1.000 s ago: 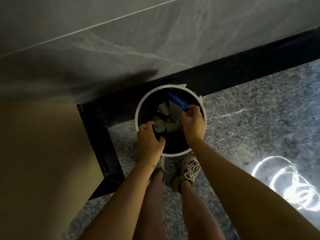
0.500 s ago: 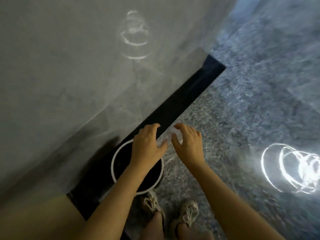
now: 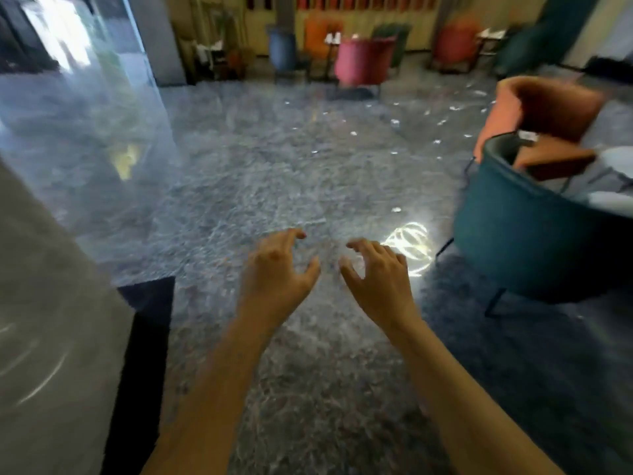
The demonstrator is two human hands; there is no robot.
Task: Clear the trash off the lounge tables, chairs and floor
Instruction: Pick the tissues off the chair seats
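Observation:
My left hand (image 3: 277,272) and my right hand (image 3: 378,277) hover side by side over the grey marble floor (image 3: 274,173), palms down. Both hold nothing and their fingers are spread and slightly curled. No trash bin is in view. A low table (image 3: 561,159) at the right, between two chairs, carries a pale object that is too blurred to name. Far tables (image 3: 332,37) at the back hold small white items, also blurred.
A teal armchair (image 3: 524,234) stands close at the right, an orange chair (image 3: 544,104) behind it. A grey wall with a black base (image 3: 144,337) runs along my left. Pink (image 3: 363,61), orange and blue chairs line the far wall.
My hands have left the white bin and come up with nothing in them. The view has swung up from the bin and wall to the open lounge floor.

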